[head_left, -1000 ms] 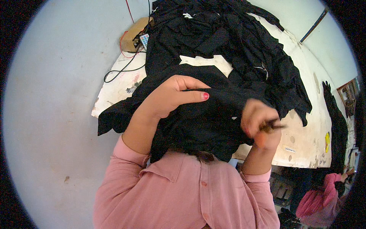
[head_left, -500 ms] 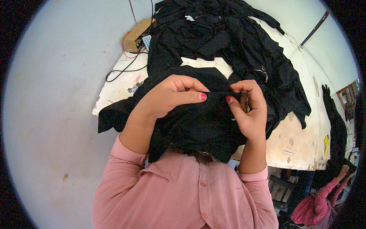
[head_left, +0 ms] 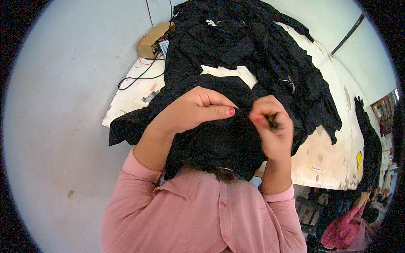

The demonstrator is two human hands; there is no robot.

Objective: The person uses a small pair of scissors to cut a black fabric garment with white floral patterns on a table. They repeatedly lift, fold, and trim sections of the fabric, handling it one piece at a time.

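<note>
A black garment lies over my lap and up onto the table edge. My left hand pinches a fold of it between thumb and forefinger. Close by on the right, my right hand is closed and smeared by motion, its thumb and forefinger pressed together near the same fold. Tucked in its curled fingers is a small dark tool with a brassy glint; its exact kind is not clear. Whether the right fingertips also grip cloth or a thread is too blurred to tell.
A heap of black garments covers much of the pale table. At the far left sit a brown box, a remote control and looped black cable. Another person in pink works at the lower right.
My right hand has turned and closed further, now blurred. My left fingertips have shifted slightly right along the cloth, narrowing the space between the hands.
</note>
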